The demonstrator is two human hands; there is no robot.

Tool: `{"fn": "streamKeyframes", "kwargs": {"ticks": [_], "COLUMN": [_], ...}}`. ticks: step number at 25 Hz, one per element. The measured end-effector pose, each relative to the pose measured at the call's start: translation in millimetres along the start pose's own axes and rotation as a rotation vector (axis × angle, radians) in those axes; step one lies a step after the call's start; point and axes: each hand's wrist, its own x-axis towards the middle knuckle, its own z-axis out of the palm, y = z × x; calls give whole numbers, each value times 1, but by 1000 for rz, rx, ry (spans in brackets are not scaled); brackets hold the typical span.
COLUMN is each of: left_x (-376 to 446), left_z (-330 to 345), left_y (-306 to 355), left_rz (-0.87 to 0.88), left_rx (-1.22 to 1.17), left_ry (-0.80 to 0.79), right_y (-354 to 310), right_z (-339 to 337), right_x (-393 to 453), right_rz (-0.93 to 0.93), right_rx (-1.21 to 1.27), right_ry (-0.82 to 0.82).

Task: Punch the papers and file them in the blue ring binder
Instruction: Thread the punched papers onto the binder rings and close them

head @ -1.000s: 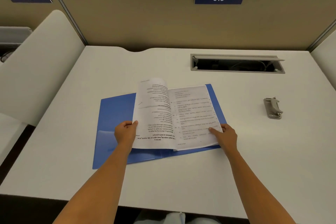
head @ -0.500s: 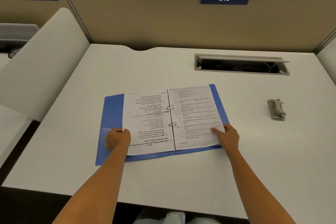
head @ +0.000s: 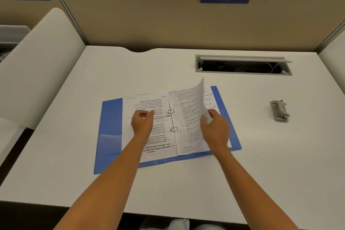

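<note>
Desk [head: 74, 155], white, cubicle screen at 12 o'clock. Binder [head: 110, 127] lies open and flat at desk centre, blue covers showing at 9 and 3 o'clock of the pages.

Left page [head: 160, 147]: printed sheet lying flat on the left cover, threaded on the rings [head: 170, 111]. Both rings look shut, holes seated. Print reads upside down from the wearer's seat.

Left hand [head: 142, 121]: resting on the upper middle of the left page, fingers curled together, loosely closed. Pinching paper or only pressing it down? Cannot tell; the fingertips are blurred.

Right hand [head: 216, 129]: at 3 o'clock of the rings, thumb and fingers pinching the outer edge of a sheet [head: 194, 114]. That sheet stands curved up off the right stack, its free edge lifted toward 12 o'clock, inner edge on the rings. More sheets lie flat beneath it on the right cover.

Punch [head: 280, 111]: grey, at 3 o'clock of the binder, well apart, nothing in it, no hand near.

No loose papers visible anywhere on the desk.

Judgement: punching appears done, and filing too, since every sheet in view sits on the rings. What is left looks small: lay the lifted sheet down, then close the cover. Whether other papers wait outside the view, cannot say.
</note>
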Motion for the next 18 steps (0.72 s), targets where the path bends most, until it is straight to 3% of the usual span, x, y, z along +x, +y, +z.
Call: {"fn": "streamKeyframes", "kwargs": {"ticks": [3, 7, 10, 13, 15, 18], "left_x": [-14, -18, -9, -8, -9, -6], "left_z": [25, 39, 36, 32, 29, 23], "left_y": [29, 38, 28, 20, 17, 10], "left_rz": [-51, -101, -28, -43, -29, -4], "left_rx": [-87, -184, 30, 59, 57, 80], "left_ry": [-322, -316, -224, -207, -190, -117], "right_y": [-36, -44, -34, -7, 19, 55], "right_z": [16, 32, 27, 20, 20, 17], "right_x": [-20, -41, -38, -21, -9, 2], "right_rz": [-227, -381, -231, -64, 35, 220], "right_rx": [-8, -17, 209, 322, 219, -124], "right_ry": [-138, -219, -286, -174, -124, -127]}}
